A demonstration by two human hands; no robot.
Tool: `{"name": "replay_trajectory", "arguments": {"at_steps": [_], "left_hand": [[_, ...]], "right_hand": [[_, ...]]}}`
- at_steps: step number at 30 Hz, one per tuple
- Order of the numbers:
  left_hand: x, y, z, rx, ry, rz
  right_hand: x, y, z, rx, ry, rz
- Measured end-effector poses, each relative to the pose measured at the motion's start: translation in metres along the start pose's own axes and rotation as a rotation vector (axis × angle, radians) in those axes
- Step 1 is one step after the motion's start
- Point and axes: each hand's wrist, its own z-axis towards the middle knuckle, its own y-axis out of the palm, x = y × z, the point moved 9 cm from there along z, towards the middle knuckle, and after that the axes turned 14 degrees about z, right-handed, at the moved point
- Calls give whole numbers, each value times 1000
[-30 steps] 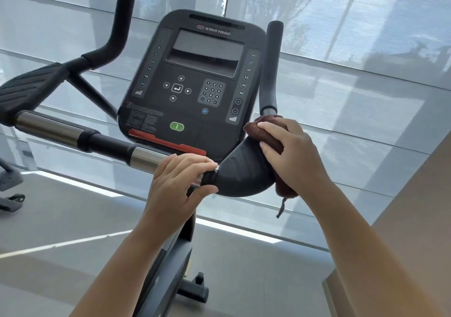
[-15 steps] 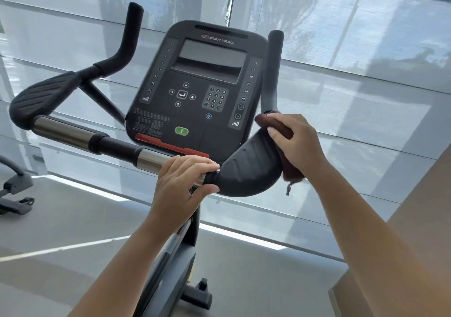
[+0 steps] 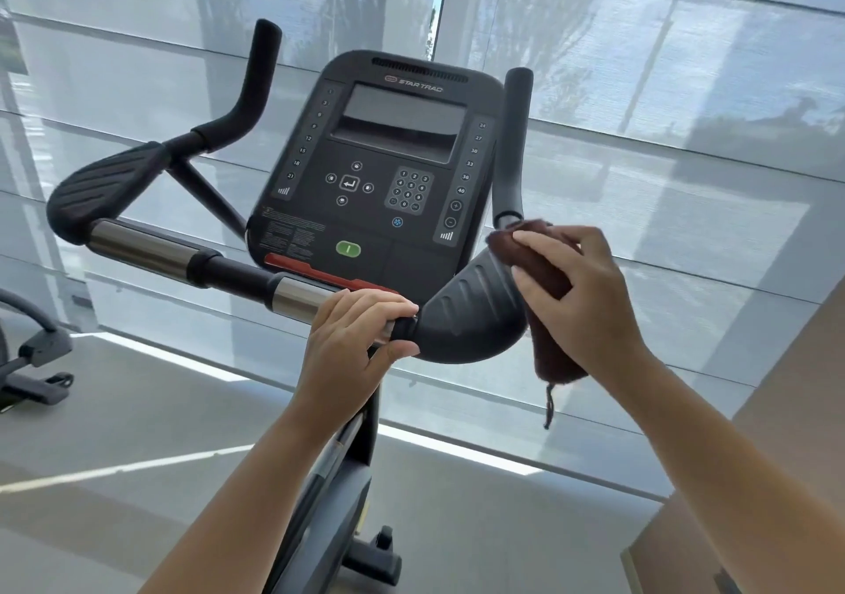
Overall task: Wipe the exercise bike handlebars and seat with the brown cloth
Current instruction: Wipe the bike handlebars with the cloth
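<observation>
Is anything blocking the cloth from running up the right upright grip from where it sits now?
Nothing visible does. The right hand holds the cloth against the right pad, just below the base of the upright grip, which is bare. The left hand grips the crossbar, away from that path.

Place: a gym or fitness room | Star Trac exercise bike [image 3: 320, 479] up front, console [image 3: 379, 172] with keypad and level numbers | second machine's base [image 3: 32, 364] at far left | grey floor [image 3: 137, 410] | tall windows behind sheer roller blinds [image 3: 663, 113]
</observation>
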Motion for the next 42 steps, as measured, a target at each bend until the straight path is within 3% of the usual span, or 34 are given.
{"name": "replay_trajectory", "arguments": {"at_steps": [2, 5, 15, 21, 28, 31, 37, 42], "left_hand": [[0, 0, 0, -6, 3, 1], [0, 0, 0, -15, 7, -11], [4, -4, -1, -9, -13, -12], [10, -5, -1, -29, 17, 36], [9, -2, 0, -67, 14, 48], [8, 0, 0, -72, 2, 45], [5, -1, 7, -79, -4, 70], [9, 5, 29, -275, 88, 106]], "right_hand": [[9, 9, 27, -12, 47, -71], [22, 39, 35, -175, 136, -137], [-57, 54, -52, -249, -135, -120], [-62, 48, -68, -316, -150, -55], [-26, 11, -34, -131, -53, 53], [-9, 25, -20, -194, -3, -12], [-3, 22, -37, -202, -83, -13], [17, 9, -11, -215, -60, 208]]}}
